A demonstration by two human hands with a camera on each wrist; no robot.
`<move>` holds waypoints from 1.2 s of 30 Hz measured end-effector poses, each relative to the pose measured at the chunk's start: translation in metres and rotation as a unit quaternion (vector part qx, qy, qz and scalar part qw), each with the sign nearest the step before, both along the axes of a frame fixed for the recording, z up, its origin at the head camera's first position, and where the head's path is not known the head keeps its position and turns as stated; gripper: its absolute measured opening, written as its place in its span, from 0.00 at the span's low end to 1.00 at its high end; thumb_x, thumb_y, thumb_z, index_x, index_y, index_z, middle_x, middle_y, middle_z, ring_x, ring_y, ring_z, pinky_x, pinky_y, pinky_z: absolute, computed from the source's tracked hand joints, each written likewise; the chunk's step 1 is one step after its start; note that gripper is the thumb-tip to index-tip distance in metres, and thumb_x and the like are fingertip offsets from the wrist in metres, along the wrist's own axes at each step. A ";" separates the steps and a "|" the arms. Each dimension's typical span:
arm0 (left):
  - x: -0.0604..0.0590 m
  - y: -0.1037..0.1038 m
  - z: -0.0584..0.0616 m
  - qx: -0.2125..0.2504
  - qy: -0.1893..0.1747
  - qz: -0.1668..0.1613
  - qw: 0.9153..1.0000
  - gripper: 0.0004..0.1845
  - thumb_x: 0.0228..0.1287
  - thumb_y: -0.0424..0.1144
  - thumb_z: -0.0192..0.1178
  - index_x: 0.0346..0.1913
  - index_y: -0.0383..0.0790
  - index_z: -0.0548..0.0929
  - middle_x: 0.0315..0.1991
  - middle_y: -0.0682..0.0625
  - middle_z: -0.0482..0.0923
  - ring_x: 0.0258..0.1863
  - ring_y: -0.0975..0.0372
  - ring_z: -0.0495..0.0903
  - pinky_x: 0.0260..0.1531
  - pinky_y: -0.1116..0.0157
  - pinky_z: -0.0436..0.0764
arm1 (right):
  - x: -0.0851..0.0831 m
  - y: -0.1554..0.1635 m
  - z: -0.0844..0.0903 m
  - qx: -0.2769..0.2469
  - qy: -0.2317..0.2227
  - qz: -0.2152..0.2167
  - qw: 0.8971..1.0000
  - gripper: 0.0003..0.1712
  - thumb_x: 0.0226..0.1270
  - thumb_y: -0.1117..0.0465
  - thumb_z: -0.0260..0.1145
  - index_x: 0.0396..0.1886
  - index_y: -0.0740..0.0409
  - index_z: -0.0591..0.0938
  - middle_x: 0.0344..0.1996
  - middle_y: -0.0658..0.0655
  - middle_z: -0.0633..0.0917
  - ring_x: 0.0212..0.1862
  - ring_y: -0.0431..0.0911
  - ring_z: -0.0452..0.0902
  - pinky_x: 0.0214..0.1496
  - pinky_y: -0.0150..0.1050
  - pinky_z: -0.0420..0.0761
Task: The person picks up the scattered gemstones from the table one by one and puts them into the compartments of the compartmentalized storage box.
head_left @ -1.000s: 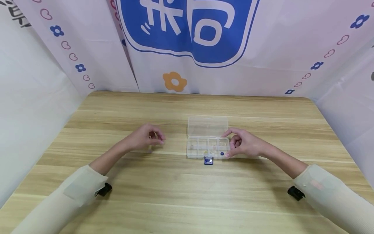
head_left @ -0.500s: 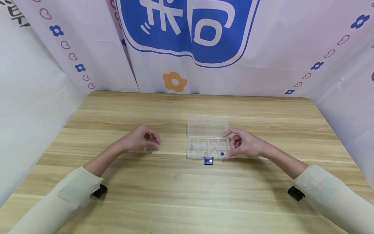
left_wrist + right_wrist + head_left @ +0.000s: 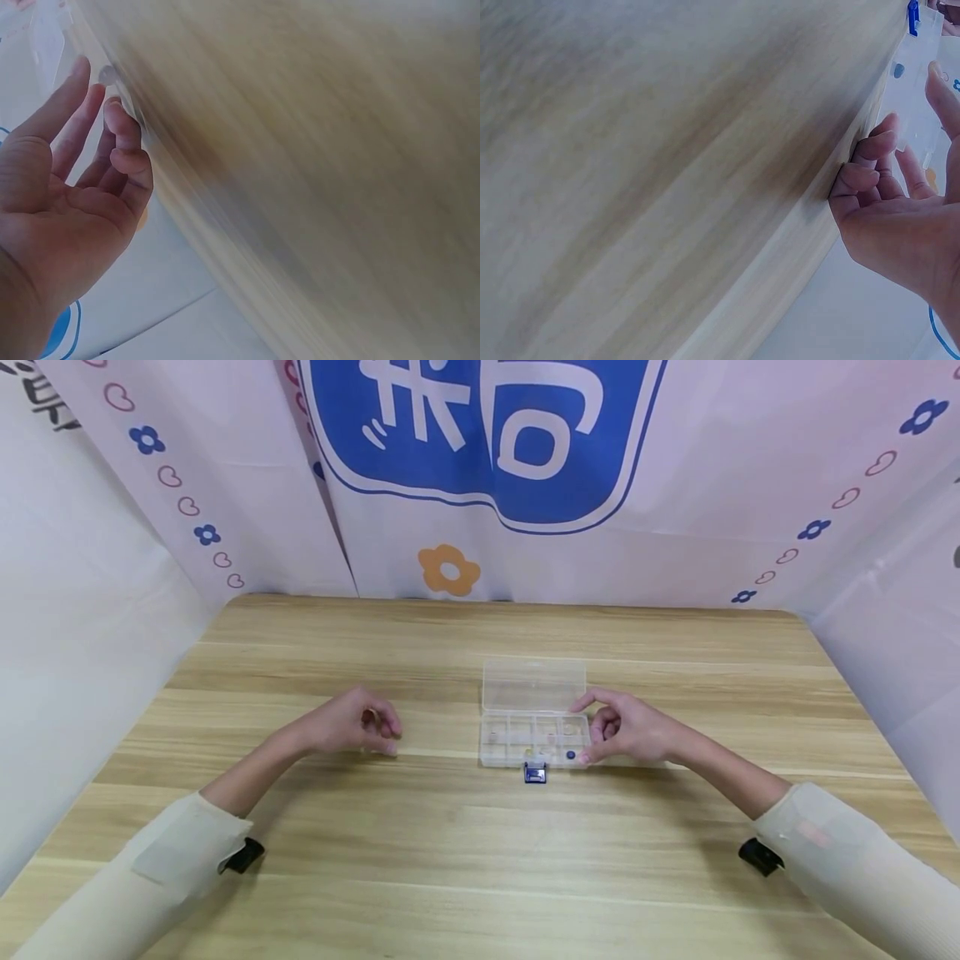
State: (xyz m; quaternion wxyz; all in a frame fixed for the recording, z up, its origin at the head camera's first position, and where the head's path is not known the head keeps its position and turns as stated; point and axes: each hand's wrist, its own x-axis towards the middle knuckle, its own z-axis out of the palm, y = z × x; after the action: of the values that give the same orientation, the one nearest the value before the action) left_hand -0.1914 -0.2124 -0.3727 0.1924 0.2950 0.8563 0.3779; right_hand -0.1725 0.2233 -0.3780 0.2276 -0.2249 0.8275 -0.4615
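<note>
A clear plastic compartment box (image 3: 521,740) lies on the table with its lid (image 3: 534,686) folded back and blue clasp (image 3: 535,772) toward me. My right hand (image 3: 630,727) holds the box's right end between thumb and index finger, the other fingers curled. A dark blue round piece (image 3: 571,755) sits in the front right compartment, and tiny pieces show in others. Left of the box, my left hand (image 3: 352,722) hovers low with fingers loosely bent. A small greyish round piece (image 3: 106,75) is right by its fingertips in the left wrist view; thumb and index stand apart.
The wooden table (image 3: 465,868) runs back to a printed white cloth (image 3: 637,560) hanging behind it. White cloth walls (image 3: 90,610) flank both sides. A black wrist mount (image 3: 243,855) is under the left sleeve, another (image 3: 761,857) under the right.
My left hand has moved left and slightly toward me, and now covers the small greyish piece that showed beneath it in the head view. My right hand and the box stay put.
</note>
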 end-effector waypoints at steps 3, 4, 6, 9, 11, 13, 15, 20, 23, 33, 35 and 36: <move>0.001 0.000 0.001 -0.006 -0.006 0.003 1.000 0.09 0.56 0.29 0.77 0.36 0.31 0.87 0.30 0.50 0.83 0.30 0.62 0.77 0.31 0.69 0.76 | 0.000 0.000 0.000 0.001 0.001 0.000 1.000 0.37 0.57 0.69 0.80 0.63 0.71 0.72 0.26 0.54 0.80 0.30 0.42 0.71 0.35 0.30 0.73; 0.001 -0.001 0.002 -0.010 -0.008 0.005 1.000 0.09 0.56 0.29 0.77 0.37 0.31 0.87 0.30 0.50 0.83 0.30 0.62 0.77 0.31 0.69 0.76 | 0.000 0.001 0.000 0.001 0.001 0.000 1.000 0.37 0.57 0.69 0.80 0.63 0.71 0.72 0.26 0.54 0.80 0.30 0.42 0.71 0.35 0.30 0.73; 0.001 -0.001 0.002 -0.017 -0.009 0.006 1.000 0.09 0.56 0.29 0.77 0.36 0.31 0.87 0.30 0.50 0.83 0.31 0.61 0.77 0.32 0.69 0.76 | 0.000 0.001 -0.001 0.000 0.001 0.000 1.000 0.37 0.57 0.69 0.80 0.63 0.71 0.72 0.26 0.54 0.80 0.30 0.42 0.71 0.35 0.30 0.73; 0.001 -0.001 0.002 -0.026 -0.015 0.010 1.000 0.09 0.56 0.28 0.77 0.36 0.32 0.86 0.30 0.50 0.82 0.31 0.60 0.77 0.32 0.69 0.77 | 0.000 0.001 0.000 -0.001 0.001 0.002 1.000 0.37 0.58 0.69 0.80 0.63 0.72 0.72 0.26 0.55 0.80 0.30 0.42 0.72 0.35 0.30 0.73; 0.001 0.000 0.003 -0.027 -0.016 0.009 0.999 0.08 0.56 0.28 0.77 0.36 0.32 0.86 0.30 0.49 0.82 0.31 0.60 0.77 0.32 0.69 0.77 | 0.000 0.000 0.000 -0.001 0.002 0.002 1.000 0.37 0.58 0.69 0.80 0.64 0.72 0.72 0.26 0.55 0.80 0.30 0.42 0.72 0.35 0.30 0.74; 0.002 0.000 0.003 -0.028 -0.020 0.010 0.999 0.08 0.56 0.27 0.76 0.35 0.32 0.86 0.29 0.49 0.82 0.31 0.60 0.77 0.32 0.69 0.77 | 0.000 0.000 0.000 -0.001 0.001 0.002 1.000 0.37 0.58 0.69 0.80 0.64 0.72 0.72 0.26 0.55 0.80 0.30 0.42 0.72 0.35 0.30 0.74; 0.002 0.000 0.003 -0.028 -0.020 0.010 0.999 0.08 0.57 0.27 0.76 0.35 0.32 0.86 0.29 0.49 0.82 0.31 0.60 0.77 0.31 0.70 0.78 | 0.000 0.000 0.000 0.000 0.001 0.002 1.000 0.37 0.58 0.69 0.80 0.64 0.72 0.72 0.26 0.55 0.80 0.30 0.42 0.72 0.35 0.30 0.74; 0.003 0.000 0.004 -0.024 -0.022 0.010 0.999 0.07 0.58 0.27 0.75 0.33 0.33 0.86 0.30 0.50 0.83 0.30 0.60 0.77 0.31 0.70 0.78 | 0.000 0.000 0.001 -0.003 0.000 0.001 1.000 0.38 0.57 0.69 0.80 0.64 0.72 0.71 0.26 0.55 0.80 0.30 0.42 0.72 0.35 0.30 0.74; 0.003 -0.001 0.003 -0.026 -0.020 0.009 0.999 0.06 0.58 0.26 0.74 0.33 0.33 0.86 0.30 0.50 0.83 0.30 0.60 0.78 0.31 0.70 0.78 | 0.000 0.000 0.000 -0.003 0.001 0.001 1.000 0.37 0.57 0.69 0.80 0.64 0.72 0.72 0.26 0.55 0.80 0.30 0.42 0.72 0.35 0.30 0.74; 0.002 0.001 0.003 -0.024 -0.015 0.007 1.000 0.05 0.59 0.25 0.73 0.35 0.32 0.86 0.31 0.49 0.85 0.30 0.60 0.78 0.31 0.69 0.79 | -0.001 0.000 -0.001 0.002 0.003 0.002 1.000 0.37 0.58 0.68 0.80 0.64 0.72 0.72 0.26 0.55 0.81 0.30 0.42 0.73 0.35 0.31 0.74; 0.002 0.003 0.004 -0.019 -0.016 0.005 1.000 0.05 0.59 0.25 0.73 0.36 0.32 0.86 0.32 0.49 0.85 0.30 0.60 0.77 0.30 0.69 0.78 | -0.001 0.000 -0.002 0.001 0.003 0.002 1.000 0.37 0.58 0.69 0.80 0.64 0.72 0.72 0.26 0.55 0.81 0.30 0.42 0.73 0.35 0.30 0.74; 0.002 0.003 0.005 -0.017 -0.017 0.004 1.000 0.05 0.60 0.25 0.73 0.36 0.32 0.87 0.32 0.49 0.85 0.30 0.60 0.77 0.30 0.69 0.78 | -0.001 0.000 -0.002 0.000 0.002 0.001 1.000 0.37 0.58 0.69 0.80 0.64 0.72 0.72 0.26 0.55 0.81 0.30 0.42 0.73 0.35 0.30 0.74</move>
State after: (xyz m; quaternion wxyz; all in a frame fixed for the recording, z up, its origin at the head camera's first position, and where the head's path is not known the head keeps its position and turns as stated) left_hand -0.1892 -0.2093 -0.3679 0.2103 0.2823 0.8603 0.3687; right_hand -0.1737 0.2238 -0.3799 0.2267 -0.2266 0.8277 -0.4606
